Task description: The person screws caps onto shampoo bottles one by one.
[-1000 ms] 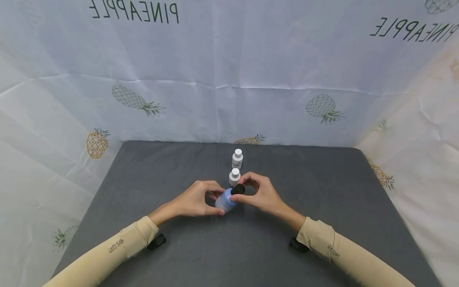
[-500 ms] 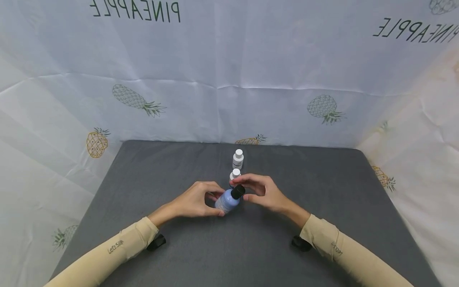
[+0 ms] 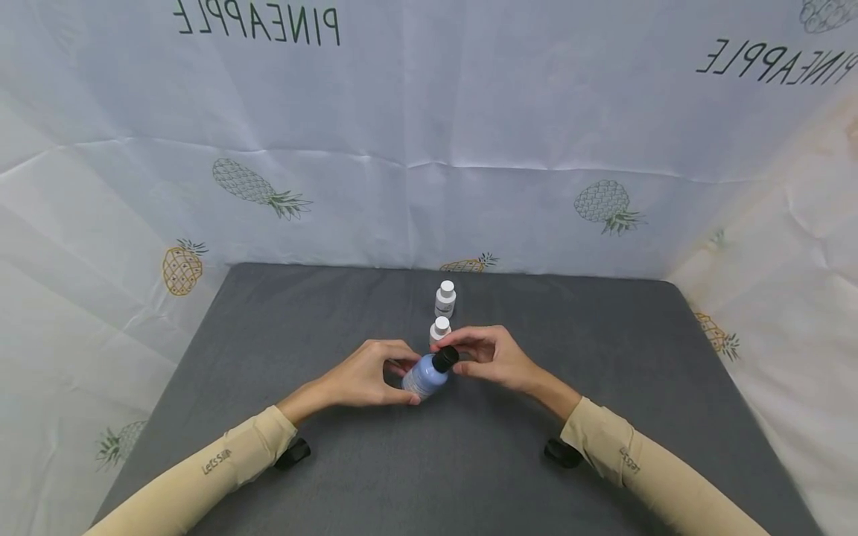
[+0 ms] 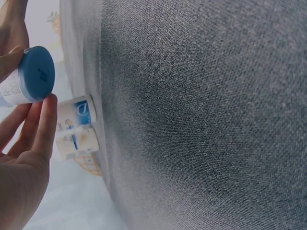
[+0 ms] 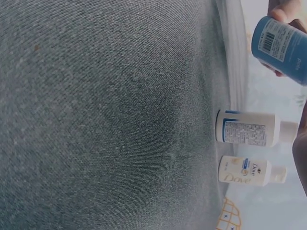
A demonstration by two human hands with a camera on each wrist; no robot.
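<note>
My left hand (image 3: 365, 372) grips a blue bottle (image 3: 425, 376) round its body, thumb on the near side and fingers on the far side. The bottle leans to the right, held above the table; its round base (image 4: 39, 74) faces the left wrist camera. Its black cap (image 3: 445, 359) is between the thumb and fingers of my right hand (image 3: 496, 361), which pinches it. Just behind stand two white bottles with white caps, upright one behind the other: a nearer one (image 3: 440, 327), partly hidden by my right fingers, and a farther one (image 5: 244, 171) labelled Dove.
A dark grey cloth (image 3: 570, 320) covers the table. White curtains with printed pineapples (image 3: 601, 199) hang behind it and along both sides. A black wrist device (image 3: 561, 452) shows under the right sleeve, another (image 3: 293, 452) under the left.
My right hand let go of the cap, spread its fingers and drew slightly right, then closed in on the cap again. The left hand and the blue bottle stay almost still.
</note>
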